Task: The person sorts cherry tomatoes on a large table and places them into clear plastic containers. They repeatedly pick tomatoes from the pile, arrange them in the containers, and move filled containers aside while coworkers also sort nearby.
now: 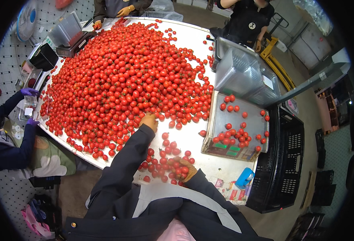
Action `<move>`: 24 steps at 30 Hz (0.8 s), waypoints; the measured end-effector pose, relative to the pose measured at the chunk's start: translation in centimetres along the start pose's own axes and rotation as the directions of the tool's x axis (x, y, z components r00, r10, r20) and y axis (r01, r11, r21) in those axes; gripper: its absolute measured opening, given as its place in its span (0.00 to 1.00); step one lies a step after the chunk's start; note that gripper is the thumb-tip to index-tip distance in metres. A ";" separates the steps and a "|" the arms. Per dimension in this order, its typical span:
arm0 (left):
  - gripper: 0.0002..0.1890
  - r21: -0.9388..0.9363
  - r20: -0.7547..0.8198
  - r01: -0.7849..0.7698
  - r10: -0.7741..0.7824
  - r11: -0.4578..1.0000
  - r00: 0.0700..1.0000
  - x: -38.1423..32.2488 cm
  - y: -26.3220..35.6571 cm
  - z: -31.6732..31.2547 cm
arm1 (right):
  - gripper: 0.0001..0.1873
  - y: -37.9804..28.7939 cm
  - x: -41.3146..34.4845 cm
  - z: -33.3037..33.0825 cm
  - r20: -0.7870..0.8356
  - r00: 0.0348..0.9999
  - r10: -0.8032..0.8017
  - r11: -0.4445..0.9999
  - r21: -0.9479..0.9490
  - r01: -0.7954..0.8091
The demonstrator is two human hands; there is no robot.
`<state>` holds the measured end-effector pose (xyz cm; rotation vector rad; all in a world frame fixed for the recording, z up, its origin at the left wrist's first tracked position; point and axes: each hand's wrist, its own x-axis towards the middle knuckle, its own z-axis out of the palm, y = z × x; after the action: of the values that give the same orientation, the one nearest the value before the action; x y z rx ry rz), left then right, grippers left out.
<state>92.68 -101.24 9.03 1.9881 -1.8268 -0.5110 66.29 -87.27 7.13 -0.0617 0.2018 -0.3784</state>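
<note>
My left hand, in a tan glove, reaches to the near edge of a large heap of cherry tomatoes on a white table. Its fingertips are at the tomatoes, and whether they grip any is hidden. Closer to my body, my right hand, gloved alike, curls around a few cherry tomatoes. Beside it lies a small loose group of tomatoes. To the right stands a scale with a metal pan, which holds several tomatoes and has lit green displays.
Clear plastic containers are stacked behind the scale. A blue object lies by the right table edge, next to black crates. Co-workers stand left, at the back and back right. A yellow pallet truck is beyond.
</note>
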 end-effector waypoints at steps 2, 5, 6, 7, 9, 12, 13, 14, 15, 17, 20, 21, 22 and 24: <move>0.12 0.191 0.260 0.111 -0.159 0.975 0.952 0.9 1.3 0.4 | 0.25 -0.2 -0.4 1.4 -0.072 0.997 -0.008 1.000 0.004 0.008; 0.11 0.181 0.367 0.006 -0.073 0.983 0.927 -0.3 2.8 1.2 | 0.21 -0.9 -0.9 9.5 -0.284 0.954 -0.098 0.995 -0.049 0.088; 0.11 0.176 0.402 -0.032 -0.042 0.984 0.914 -1.1 3.3 1.4 | 0.20 -1.1 -1.0 9.9 -0.296 0.949 -0.103 0.994 -0.062 0.089; 0.12 0.171 0.439 -0.072 -0.010 0.983 0.899 -1.9 3.7 1.4 | 0.19 -1.4 -1.1 9.9 -0.307 0.945 -0.111 0.993 -0.072 0.093; 0.15 -0.194 0.512 0.149 -0.029 0.970 0.858 -3.5 2.9 1.4 | 0.19 -1.1 -1.1 7.9 -0.207 0.963 -0.170 0.959 -0.258 0.114; 0.15 -0.256 0.105 0.191 -0.170 0.947 0.980 -4.0 3.8 -2.9 | 0.20 -1.2 -0.6 7.9 -0.219 0.958 -0.183 0.962 -0.243 0.128; 0.15 -0.231 -0.065 0.145 -0.163 0.962 0.984 -3.3 2.4 -3.3 | 0.20 -1.3 -0.3 8.4 -0.220 0.959 -0.179 0.962 -0.246 0.123; 0.15 -0.091 -0.002 0.241 -0.242 0.966 0.970 -2.1 0.9 -3.3 | 0.20 -1.2 -0.2 8.7 -0.222 0.958 -0.181 0.962 -0.244 0.126; 0.15 0.055 0.048 0.325 -0.327 0.944 0.944 -0.9 -0.2 -3.2 | 0.20 -1.1 -0.1 8.9 -0.222 0.958 -0.180 0.962 -0.242 0.125; 0.15 0.303 0.156 0.308 -0.366 0.902 0.918 0.3 -0.1 -2.8 | 0.21 -1.1 0.1 9.1 -0.218 0.957 -0.191 0.960 -0.244 0.136; 0.13 0.404 0.174 0.257 -0.350 0.878 0.920 0.7 1.0 -2.2 | 0.21 -0.9 0.2 9.2 -0.216 0.956 -0.197 0.961 -0.236 0.145; 0.13 0.396 0.160 0.241 -0.325 0.886 0.932 0.8 1.4 -2.0 | 0.21 -1.0 0.1 9.2 -0.217 0.955 -0.204 0.960 -0.237 0.151; 0.11 0.292 0.115 0.248 -0.291 0.924 0.950 0.4 0.5 -1.6 | 0.21 -0.9 0.3 9.3 -0.210 0.958 -0.196 0.961 -0.235 0.146; 0.11 -0.028 0.225 0.309 -0.295 0.951 0.929 -0.1 -0.9 -0.1 | 0.22 -1.0 0.2 9.3 -0.213 0.955 -0.206 0.960 -0.233 0.155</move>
<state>93.42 -101.06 8.64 2.2579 -1.6020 -0.9009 68.06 -88.05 16.27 -0.2506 0.4740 -0.5478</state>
